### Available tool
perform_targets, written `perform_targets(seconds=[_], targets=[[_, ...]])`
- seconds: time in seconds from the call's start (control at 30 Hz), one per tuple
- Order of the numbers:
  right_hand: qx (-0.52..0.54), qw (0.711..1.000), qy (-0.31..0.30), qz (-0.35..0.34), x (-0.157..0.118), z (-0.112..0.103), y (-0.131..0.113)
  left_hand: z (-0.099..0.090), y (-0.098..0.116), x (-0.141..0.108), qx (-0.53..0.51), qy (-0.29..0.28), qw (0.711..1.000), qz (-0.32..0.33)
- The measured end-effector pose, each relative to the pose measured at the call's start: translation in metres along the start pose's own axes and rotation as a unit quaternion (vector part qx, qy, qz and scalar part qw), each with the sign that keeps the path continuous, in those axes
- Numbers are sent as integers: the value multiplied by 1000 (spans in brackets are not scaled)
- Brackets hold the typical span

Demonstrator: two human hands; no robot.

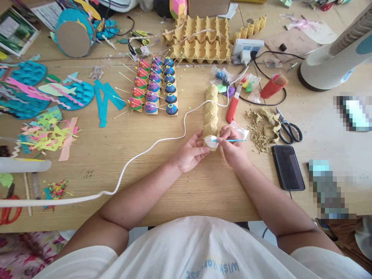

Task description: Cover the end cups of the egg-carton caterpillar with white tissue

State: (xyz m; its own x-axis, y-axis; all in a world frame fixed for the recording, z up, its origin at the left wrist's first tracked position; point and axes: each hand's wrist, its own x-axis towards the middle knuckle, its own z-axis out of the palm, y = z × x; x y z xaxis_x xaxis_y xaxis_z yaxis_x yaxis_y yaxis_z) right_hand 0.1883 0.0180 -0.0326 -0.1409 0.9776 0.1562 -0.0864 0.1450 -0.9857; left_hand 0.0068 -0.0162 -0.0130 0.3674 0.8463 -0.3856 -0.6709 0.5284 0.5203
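Note:
A strip of yellowish egg carton point(211, 110) with a row of bumps lies in front of me, running away from my body. My left hand point(193, 152) grips its near end from the left, thumb along the side. White material point(211, 142) covers the nearest bump. In my right hand point(233, 145) is a thin blue stick-like tool point(236, 140), pinched between the fingers, its tip at the white patch. Whether it is a brush or a modelling tool I cannot make out. A red-handled knife point(233, 106) and a small clear bag point(240, 130) lie just beyond my right hand.
Painted carton strips point(151, 87) stuck with pins stand at the left. A white cable point(157, 140) crosses the table and the carton strip. Scissors point(290, 130), carton scraps point(263, 130) and a phone point(288, 167) lie to the right. Egg trays point(200, 38) and a power strip point(247, 47) are behind.

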Motion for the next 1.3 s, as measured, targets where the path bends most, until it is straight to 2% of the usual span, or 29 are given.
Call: perform_targets(seconds=[0.2,0.43,0.7,1.03,1.3], targets=[[47,999,-2,24,1,1,-3,1,-2,0,4,12,1000,8],[111,994,16,11,4,-2,-9,2,-2,1,1,16,1000,11],[65,997,14,33,3,0,-3,3,-2,0,3,23,1000,3],[155,982,17,104,2,5,-12,3,-2,0,11,27,1000,-1],[202,975,14,92,3,3,-11,1,-3,2,8,19,1000,1]])
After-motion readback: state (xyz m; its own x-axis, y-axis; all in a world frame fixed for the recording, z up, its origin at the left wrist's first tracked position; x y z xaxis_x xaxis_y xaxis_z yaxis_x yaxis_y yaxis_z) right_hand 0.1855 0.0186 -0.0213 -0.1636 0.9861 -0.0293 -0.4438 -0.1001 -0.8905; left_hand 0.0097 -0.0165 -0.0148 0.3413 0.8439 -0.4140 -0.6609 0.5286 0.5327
